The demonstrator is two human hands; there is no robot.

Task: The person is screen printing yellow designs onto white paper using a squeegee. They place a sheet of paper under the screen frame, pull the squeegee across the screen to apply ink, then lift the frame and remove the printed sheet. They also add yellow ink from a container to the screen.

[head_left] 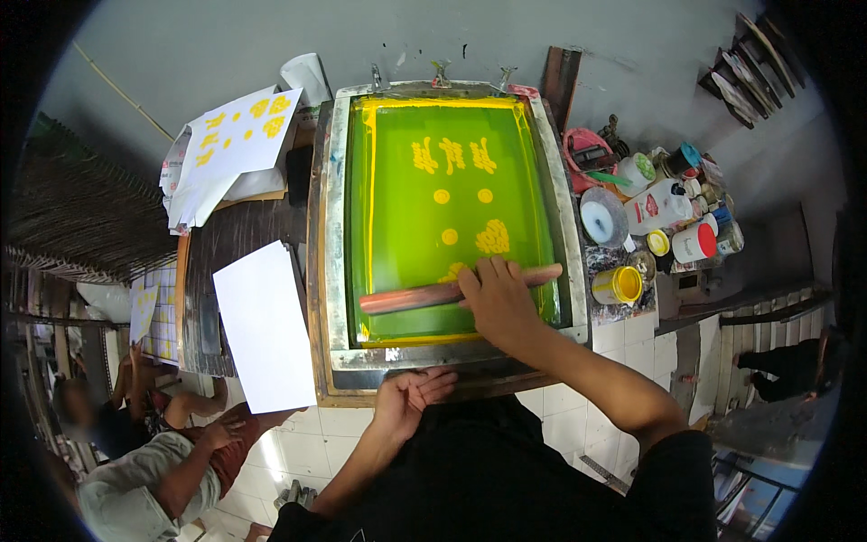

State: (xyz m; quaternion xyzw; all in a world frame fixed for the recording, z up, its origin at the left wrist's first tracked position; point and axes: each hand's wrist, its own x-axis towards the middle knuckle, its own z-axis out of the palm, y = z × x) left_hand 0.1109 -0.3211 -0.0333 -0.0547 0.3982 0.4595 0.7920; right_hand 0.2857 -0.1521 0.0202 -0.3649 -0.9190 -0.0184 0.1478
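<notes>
A green printing screen (406, 208) in a metal frame lies in front of me, with yellow characters and dots showing in its mesh. My right hand (499, 303) grips a long wooden squeegee (406, 298) that lies slantwise across the near part of the screen. Part of the yellow pattern is hidden behind the hand and squeegee. At the frame's near edge, my left hand (411, 402) is held palm up with fingers loosely bent, nothing visible in it.
White sheets (264, 330) lie left of the frame; yellow-printed sheets (239, 144) are stacked behind. To the right stand several jars and bottles, including a yellow ink tub (618, 285). Hinge clamps (441, 74) line the far edge. Other people (153, 488) sit at lower left.
</notes>
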